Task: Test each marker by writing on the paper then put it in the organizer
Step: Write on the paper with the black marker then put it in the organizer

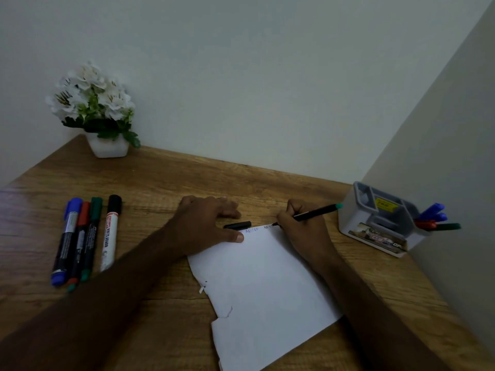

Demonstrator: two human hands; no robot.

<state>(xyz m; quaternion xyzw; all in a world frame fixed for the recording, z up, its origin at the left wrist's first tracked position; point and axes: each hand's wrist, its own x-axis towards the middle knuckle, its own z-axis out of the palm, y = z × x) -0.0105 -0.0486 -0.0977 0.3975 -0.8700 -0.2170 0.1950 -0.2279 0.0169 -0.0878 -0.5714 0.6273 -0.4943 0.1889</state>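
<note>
Now, mid-test: right hand (300, 231) clamped on a thin black pen-style marker with a teal end (317, 211), tip down at the far edge of the white paper (270, 290), adding to a row of small letters already there. Left hand (206, 223) spread flat, fingers straight, pinning the paper's far-left corner to the table (160, 183). Loose black cap (237, 225) lying just beyond the paper's top edge, between the two hands. Risks from here: writing so close to the edge, so a slip likely to send the tip off the paper and onto the wood; cap round and free, easily nudged by either hand and rolled away; lift the left hand too soon and the sheet, already torn along its left side, likely to skid or crumple under the stroke. Also worth watching: marker going into the organizer uncapped if the cap gets forgotten. Room to move: grey organizer (380, 218) off to the right, tucked into the corner near the side wall, several markers already leaning out of its right compartment toward that wall, so a tight drop there, easier from the left and above. Short, open stretch of table between right hand and organizer. Four waiting markers, blue (65, 242), red (79, 245), green (89, 236) and a whiteboard marker with a black cap (110, 234), lined up well apart on the left, with bare wood between them and the paper. Potted white flowers (100, 111) far back left, out of the way.
</note>
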